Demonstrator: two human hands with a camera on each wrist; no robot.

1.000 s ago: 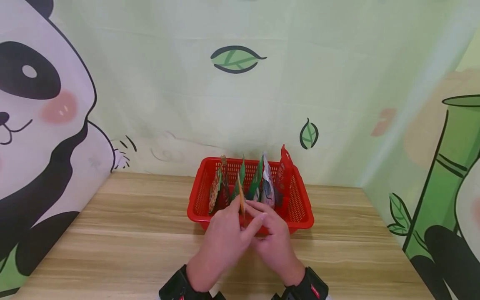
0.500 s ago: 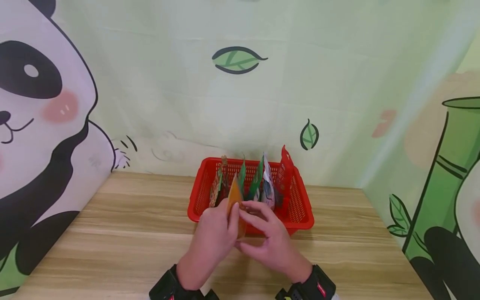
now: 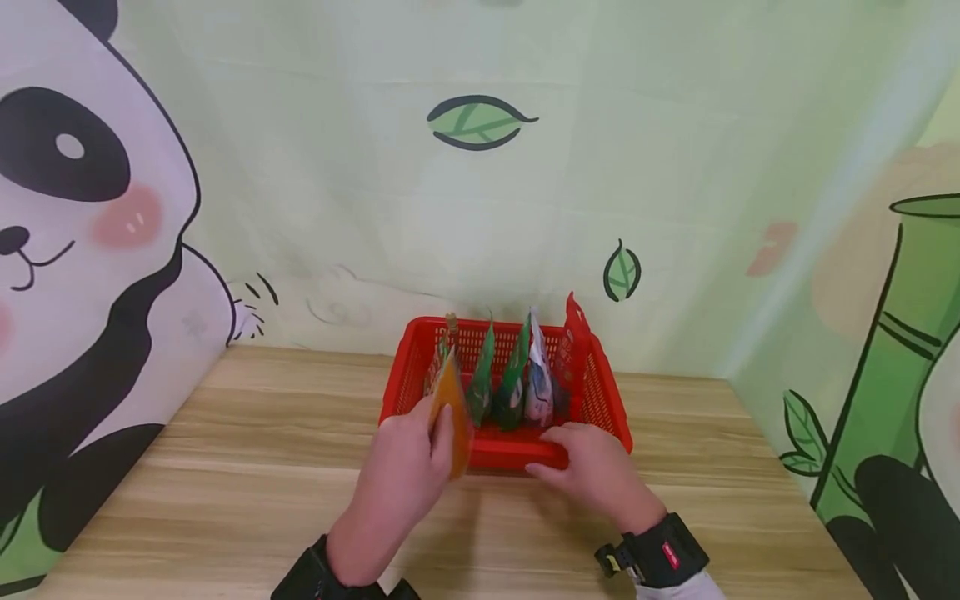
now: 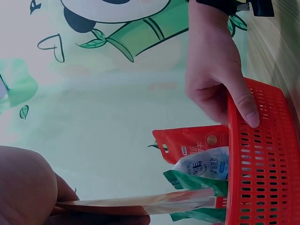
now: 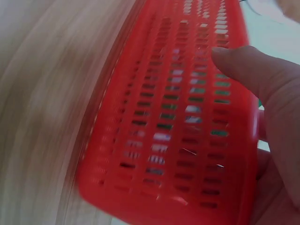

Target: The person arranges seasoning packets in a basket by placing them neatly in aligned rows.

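Observation:
My left hand pinches a flat orange packet, held on edge above the front left of a red plastic basket. In the left wrist view the packet appears edge-on. At the basket's front right, my right hand grips the rim. Its thumb lies on the perforated outer wall, with the other fingers over the rim. Inside the basket stand a red packet, a white packet and two green packets. Another packet at the left is partly hidden by the orange one.
The basket stands on a wood-grain table, near a pale green backdrop printed with leaves and pandas. Table surface extends to the left and right of the basket.
My hands have come apart. The right hand has let go of the orange packet and moved right onto the basket rim. The left hand has carried the packet slightly left.

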